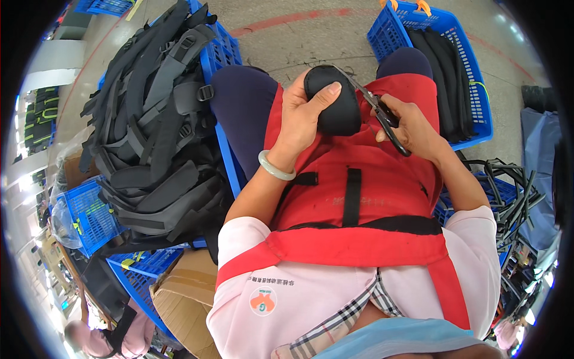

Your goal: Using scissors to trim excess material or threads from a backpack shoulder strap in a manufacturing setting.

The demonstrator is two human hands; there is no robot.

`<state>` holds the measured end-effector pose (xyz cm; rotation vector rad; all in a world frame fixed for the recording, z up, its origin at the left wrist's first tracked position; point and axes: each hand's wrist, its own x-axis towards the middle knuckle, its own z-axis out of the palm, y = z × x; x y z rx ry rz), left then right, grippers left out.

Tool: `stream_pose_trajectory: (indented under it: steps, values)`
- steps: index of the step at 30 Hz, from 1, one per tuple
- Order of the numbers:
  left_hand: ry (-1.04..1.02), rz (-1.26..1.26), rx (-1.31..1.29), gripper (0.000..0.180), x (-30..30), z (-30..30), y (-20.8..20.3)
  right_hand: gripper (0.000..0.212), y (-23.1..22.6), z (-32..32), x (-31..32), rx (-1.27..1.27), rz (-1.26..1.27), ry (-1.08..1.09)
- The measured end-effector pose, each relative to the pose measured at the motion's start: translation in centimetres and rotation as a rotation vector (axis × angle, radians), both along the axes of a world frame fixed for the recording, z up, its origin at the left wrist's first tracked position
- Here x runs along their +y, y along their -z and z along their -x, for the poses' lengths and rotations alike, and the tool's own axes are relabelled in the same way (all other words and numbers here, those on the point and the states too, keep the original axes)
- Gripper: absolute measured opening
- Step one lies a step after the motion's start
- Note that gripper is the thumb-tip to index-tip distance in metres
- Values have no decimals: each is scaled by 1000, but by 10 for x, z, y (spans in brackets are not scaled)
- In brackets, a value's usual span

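My left hand (305, 110) grips a black padded fabric piece (339, 117) with a rounded end, its thumb pressed on the face. The piece is held above the red apron (382, 173) on my lap; its exact kind does not show. In my right hand (412, 122) is a pair of scissors (372, 100) with black handles, fingers in the loops. Their blades point up and left, along the right edge of the black piece. Whether the blade tips touch the fabric I cannot tell.
At my left, a blue crate (224, 51) is heaped with grey and black straps (158, 119) with buckles. Another blue crate (484, 113) at the far right holds long black pieces (439, 84). A cardboard box (188, 293) stands at lower left. Dark strips (514, 191) pile up at right.
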<state>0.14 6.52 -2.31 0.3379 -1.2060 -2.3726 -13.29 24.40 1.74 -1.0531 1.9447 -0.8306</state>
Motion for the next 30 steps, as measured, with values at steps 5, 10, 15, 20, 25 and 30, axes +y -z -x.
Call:
stream_pose_trajectory:
  steps: [5, 10, 15, 20, 25, 30]
  values:
    - [76, 3, -18, 15, 3, 7, 0, 56, -6, 8, 10, 8, -20, 0]
    - [144, -30, -40, 14, 8, 15, 3, 62, -14, 11, 11, 49, -37, -27]
    - [142, -47, -63, 15, 9, 17, 3, 63, -3, 17, 17, -31, -60, -12]
    - [152, -38, -79, 15, 11, 15, 5, 63, -7, 16, 21, 5, -23, -52]
    - [149, -85, -80, 15, 11, 16, 5, 71, 4, 20, 25, -60, -15, -38]
    - [153, -104, -83, 16, 11, 15, 4, 72, 8, 20, 26, -210, -35, 5]
